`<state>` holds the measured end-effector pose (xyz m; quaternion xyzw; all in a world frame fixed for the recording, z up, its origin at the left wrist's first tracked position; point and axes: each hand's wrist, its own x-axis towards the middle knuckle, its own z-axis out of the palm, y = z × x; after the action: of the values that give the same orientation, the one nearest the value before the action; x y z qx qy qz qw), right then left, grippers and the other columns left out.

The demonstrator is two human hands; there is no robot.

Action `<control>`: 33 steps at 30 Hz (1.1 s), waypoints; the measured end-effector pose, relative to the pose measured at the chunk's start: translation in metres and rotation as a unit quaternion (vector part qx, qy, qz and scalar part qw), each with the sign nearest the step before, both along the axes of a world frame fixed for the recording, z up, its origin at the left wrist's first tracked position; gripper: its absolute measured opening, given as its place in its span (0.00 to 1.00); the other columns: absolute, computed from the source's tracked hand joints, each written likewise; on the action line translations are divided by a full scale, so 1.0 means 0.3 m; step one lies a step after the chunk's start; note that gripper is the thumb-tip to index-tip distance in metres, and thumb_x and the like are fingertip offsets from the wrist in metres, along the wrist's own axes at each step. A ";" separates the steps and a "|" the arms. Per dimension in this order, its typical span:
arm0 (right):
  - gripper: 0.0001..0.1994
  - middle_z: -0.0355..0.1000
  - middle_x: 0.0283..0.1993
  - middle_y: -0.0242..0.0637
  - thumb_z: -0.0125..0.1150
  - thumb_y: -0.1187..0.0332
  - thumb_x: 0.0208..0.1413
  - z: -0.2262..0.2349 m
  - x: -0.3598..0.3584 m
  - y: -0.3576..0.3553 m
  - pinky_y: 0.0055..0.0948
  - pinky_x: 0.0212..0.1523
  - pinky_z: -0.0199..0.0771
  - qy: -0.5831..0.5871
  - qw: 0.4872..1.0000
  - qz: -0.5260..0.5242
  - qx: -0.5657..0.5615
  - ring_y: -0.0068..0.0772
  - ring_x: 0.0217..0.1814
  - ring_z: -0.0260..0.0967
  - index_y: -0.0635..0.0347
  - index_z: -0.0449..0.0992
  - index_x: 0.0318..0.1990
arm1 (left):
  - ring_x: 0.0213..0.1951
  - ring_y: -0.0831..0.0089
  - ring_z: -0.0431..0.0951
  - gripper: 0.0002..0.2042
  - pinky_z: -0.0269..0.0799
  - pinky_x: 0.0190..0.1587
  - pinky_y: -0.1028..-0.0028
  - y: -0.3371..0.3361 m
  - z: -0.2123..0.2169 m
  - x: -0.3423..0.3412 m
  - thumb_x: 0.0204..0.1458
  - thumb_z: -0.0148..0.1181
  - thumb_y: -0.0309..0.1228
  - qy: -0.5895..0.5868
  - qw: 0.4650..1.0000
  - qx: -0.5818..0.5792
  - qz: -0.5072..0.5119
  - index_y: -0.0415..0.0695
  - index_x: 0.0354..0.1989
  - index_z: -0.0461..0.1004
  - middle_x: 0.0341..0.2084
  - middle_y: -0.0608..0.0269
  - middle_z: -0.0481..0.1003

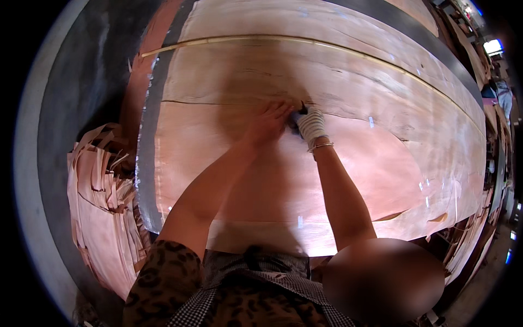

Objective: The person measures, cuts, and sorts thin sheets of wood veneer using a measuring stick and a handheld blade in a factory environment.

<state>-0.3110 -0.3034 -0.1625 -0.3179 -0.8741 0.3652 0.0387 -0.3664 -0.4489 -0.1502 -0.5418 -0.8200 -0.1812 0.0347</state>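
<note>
A broad sheet of pale, pinkish-brown wood veneer [348, 158] lies in front of me, with a dark seam or split running across it. My bare left hand [269, 121] rests flat on the veneer beside this seam, fingers stretched out. Close to its fingertips, my right hand [311, 124], in a white striped knitted glove, is closed around a small dark hand tool [295, 117]. A black tip of the tool sticks out above the glove at the seam. The tool's exact kind is mostly hidden by the hand. Small pale tape pieces [371, 122] stick to the veneer.
A long thin bamboo-like rod [261, 37] lies across the far part of the veneer. Bundled veneer strips [101, 207] stand at the left, beside the dark table edge [146, 180]. More stacked sheets [479, 234] are at the right.
</note>
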 end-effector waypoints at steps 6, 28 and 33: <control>0.07 0.70 0.21 0.40 0.52 0.68 0.49 0.182 0.068 0.044 0.32 0.19 0.65 -0.042 0.995 -0.021 0.092 0.34 0.19 0.66 0.62 0.71 0.29 | 0.56 0.65 0.60 0.23 0.52 0.58 0.67 -0.008 0.060 -0.012 0.42 0.51 0.28 0.120 0.988 -0.098 0.015 0.43 0.52 0.63 0.53 0.61 0.63; 0.11 0.70 0.22 0.34 0.57 0.62 0.49 0.277 -0.404 -0.997 0.22 0.15 0.61 -0.003 0.959 -0.109 -0.260 0.22 0.17 0.65 0.61 0.70 0.30 | 0.38 0.59 0.67 0.11 0.65 0.37 0.65 -0.926 0.033 -0.510 0.38 0.57 0.27 -0.035 0.993 0.098 0.046 0.44 0.33 0.69 0.31 0.56 0.66; 0.19 0.70 0.36 0.52 0.59 0.56 0.42 0.123 -0.561 -0.924 0.39 0.40 0.69 -0.084 0.984 -0.155 -0.011 0.49 0.40 0.69 0.59 0.73 0.40 | 0.52 0.64 0.60 0.22 0.53 0.54 0.61 -0.893 0.090 -0.507 0.38 0.56 0.30 0.030 0.995 0.083 0.055 0.46 0.46 0.65 0.47 0.59 0.64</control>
<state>-0.4792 -0.5808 -0.1255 -0.4795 -0.8102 0.3368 0.0181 -0.5185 -0.7169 -0.1231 -0.4960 -0.8294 -0.2302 0.1144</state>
